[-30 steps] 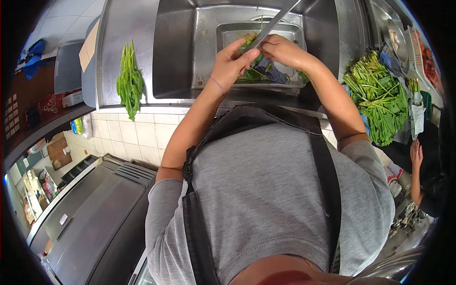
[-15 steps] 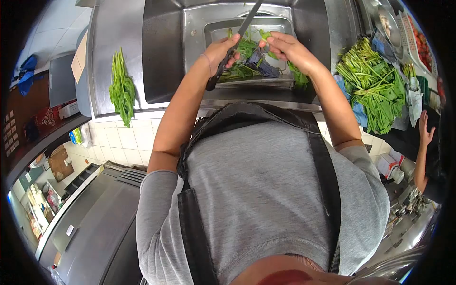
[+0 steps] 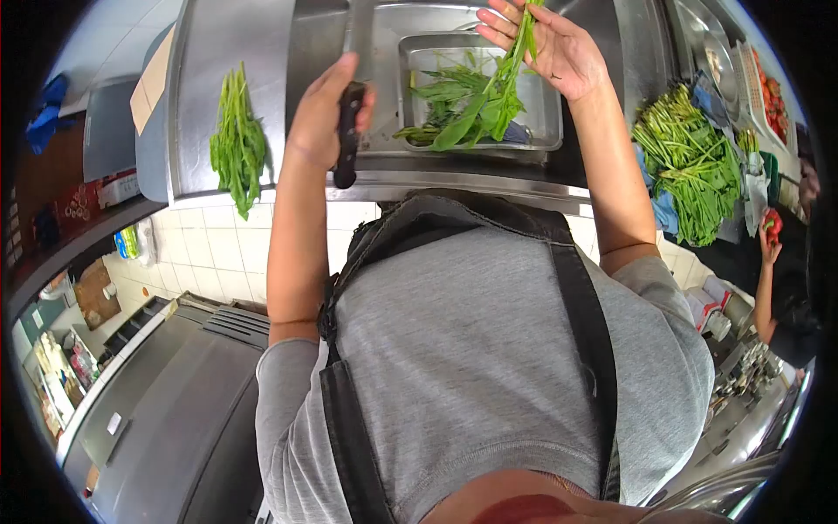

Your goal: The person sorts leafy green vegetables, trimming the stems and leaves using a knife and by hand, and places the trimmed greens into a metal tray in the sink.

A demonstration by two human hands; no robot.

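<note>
My left hand (image 3: 323, 113) is closed round the black handle of a knife (image 3: 346, 144) at the sink's left side; the blurred blade points away from me. Over the sink, my right hand (image 3: 559, 52) is palm up. A bunch of leafy greens (image 3: 489, 109) is pinched by its stems at the thumb, while the other fingers spread outward. Its leaves hang over a metal tray (image 3: 552, 142) that stands in the sink. More loose greens (image 3: 436, 92) lie in this tray, with a dark, bluish piece partly hidden beneath the leaves.
On the counter left of the sink lies a small bunch of greens (image 3: 236, 144). A large pile of greens (image 3: 690, 166) is at the right, near a white basket of red vegetables (image 3: 772, 100). At far right, another person's hand (image 3: 770, 249) holds a red pepper (image 3: 772, 225).
My hands have moved apart, the left with the knife going left and toward me. The right has turned palm up and lifted a longer bunch of greens. The other person's hand now holds a pepper.
</note>
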